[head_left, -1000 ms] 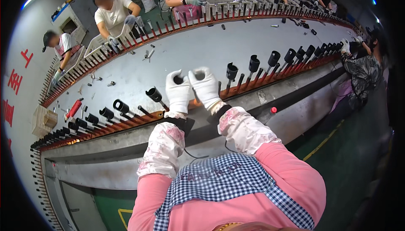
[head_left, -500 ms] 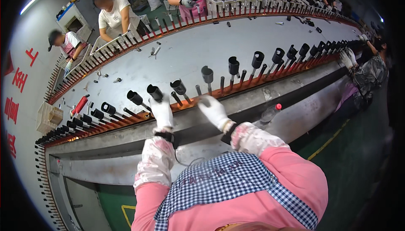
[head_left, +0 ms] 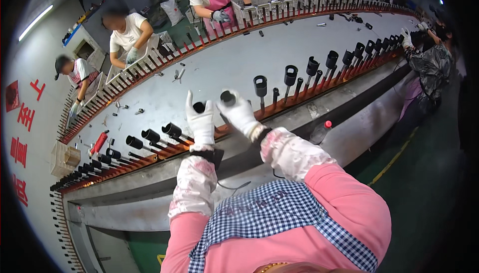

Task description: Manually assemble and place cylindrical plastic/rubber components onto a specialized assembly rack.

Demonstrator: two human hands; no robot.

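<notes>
My left hand [head_left: 202,123], in a white glove, has a black cup-shaped metal part [head_left: 199,107] between its thumb and fingers, with the forefinger stretched up beside it. Close by on the right, my gloved right hand [head_left: 243,117] grips another black cup-shaped part [head_left: 228,97], its mouth facing up. Whether these two parts still sit on their spindles is hidden by the gloves. Left of my hands, a black notched cup [head_left: 171,130] leans on its spindle in the near row. To the right, a similar cup [head_left: 260,86] stands on a spindle.
An orange spindle rail [head_left: 279,109] follows the near edge of the grey table [head_left: 219,63]. Small metal pieces, a red spool [head_left: 99,143] and clear plastic boxes [head_left: 65,158] lie beyond. A red-capped bottle [head_left: 322,132] stands below the rail. Co-workers sit opposite and far right.
My right hand has risen from the rail and moved left, now holding a black cup. My left hand has shifted slightly right and upward. The view has turned a little.
</notes>
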